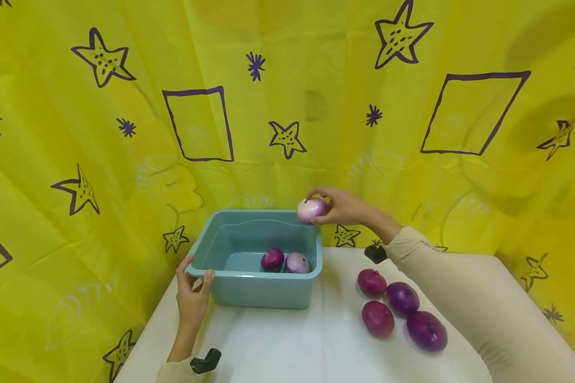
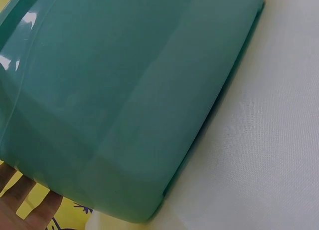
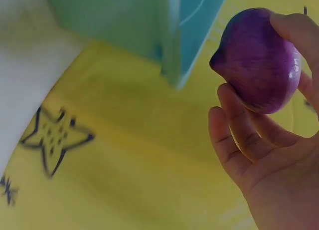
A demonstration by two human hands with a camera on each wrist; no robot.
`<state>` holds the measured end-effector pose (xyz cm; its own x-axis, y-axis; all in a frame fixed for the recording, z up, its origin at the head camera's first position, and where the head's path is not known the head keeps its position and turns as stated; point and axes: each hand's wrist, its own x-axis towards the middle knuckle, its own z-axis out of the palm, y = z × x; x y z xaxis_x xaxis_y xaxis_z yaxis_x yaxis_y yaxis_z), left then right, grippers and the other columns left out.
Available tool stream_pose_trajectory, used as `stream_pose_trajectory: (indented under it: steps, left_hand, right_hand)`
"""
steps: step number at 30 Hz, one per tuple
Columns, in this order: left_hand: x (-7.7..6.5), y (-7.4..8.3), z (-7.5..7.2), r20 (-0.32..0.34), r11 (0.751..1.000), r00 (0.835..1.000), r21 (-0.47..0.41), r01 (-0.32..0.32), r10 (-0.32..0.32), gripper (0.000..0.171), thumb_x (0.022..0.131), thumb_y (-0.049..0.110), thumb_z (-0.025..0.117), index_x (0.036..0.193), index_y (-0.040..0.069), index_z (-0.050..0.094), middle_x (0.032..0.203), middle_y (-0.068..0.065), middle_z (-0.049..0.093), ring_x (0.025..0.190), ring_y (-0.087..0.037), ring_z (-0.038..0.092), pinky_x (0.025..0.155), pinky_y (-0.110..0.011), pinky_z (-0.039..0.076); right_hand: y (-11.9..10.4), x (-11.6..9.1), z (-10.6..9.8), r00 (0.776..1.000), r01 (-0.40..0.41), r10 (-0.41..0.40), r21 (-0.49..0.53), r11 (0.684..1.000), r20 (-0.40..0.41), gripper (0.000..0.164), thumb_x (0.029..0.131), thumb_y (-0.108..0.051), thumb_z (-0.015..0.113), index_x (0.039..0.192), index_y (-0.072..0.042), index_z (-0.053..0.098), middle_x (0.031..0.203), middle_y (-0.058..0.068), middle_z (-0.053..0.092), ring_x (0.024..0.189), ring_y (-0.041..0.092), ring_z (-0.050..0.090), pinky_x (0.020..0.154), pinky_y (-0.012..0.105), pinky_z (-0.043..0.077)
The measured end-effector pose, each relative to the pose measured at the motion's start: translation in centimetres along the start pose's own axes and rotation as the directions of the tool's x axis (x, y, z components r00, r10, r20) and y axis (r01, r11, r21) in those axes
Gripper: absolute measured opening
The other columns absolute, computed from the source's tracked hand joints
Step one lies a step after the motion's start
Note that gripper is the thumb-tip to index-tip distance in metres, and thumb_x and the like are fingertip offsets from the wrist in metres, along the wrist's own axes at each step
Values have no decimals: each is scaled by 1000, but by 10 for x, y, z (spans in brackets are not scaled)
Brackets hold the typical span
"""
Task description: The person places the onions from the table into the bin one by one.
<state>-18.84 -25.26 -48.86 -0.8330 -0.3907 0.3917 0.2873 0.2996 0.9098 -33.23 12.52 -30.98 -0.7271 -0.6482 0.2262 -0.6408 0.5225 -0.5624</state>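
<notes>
While the right hand (image 1: 340, 206) pinches an onion (image 1: 310, 210) near the far-right corner of the tub (image 1: 263, 292), left hand (image 1: 194, 299) gripping the near-left corner, glossy skin could slip, dropping the onion outside.

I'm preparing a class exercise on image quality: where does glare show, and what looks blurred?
Left wrist view: white glare patches on the teal bin, at upper left; right wrist view: a bright glint on the held onion, with the bin's corner and backdrop star rather soft; head view: fairly sharp overall.
</notes>
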Motion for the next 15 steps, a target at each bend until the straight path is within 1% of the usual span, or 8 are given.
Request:
stream_pose_trajectory:
  steps: [3, 8, 15]
  left_hand:
    - [-1, 1, -1, 3, 1000, 1000, -4, 1, -1, 65, 100, 12, 66, 155, 14, 32, 153, -23, 44, 135, -44, 48, 88, -10, 42]
    - [-1, 1, 1, 3, 1000, 1000, -1, 2, -2, 65, 100, 13, 66, 155, 14, 32, 153, -24, 44, 135, -44, 48, 87, -8, 42]
    - [-1, 4, 1, 4, 1000, 1000, -9, 9, -9, 65, 100, 12, 65, 155, 14, 31, 153, -23, 43, 135, -44, 47, 88, -9, 42]
  right_hand:
    - [-10, 16, 14, 999, 13, -14, 9, 1000, 42, 51, 85, -20, 85, 129, -13, 61, 124, 14, 65, 96, 27, 68, 85, 38, 58]
    - [-22, 39, 34, 995, 58, -58, 2, 998, 86, 51, 84, -23, 86, 128, -15, 61, 121, 9, 66, 96, 24, 66, 86, 34, 57]
    - [-34, 62, 54, 988, 90, -85, -39, 995, 126, 49, 83, -25, 87, 125, -16, 63, 124, 7, 66, 107, 25, 61, 89, 33, 54]
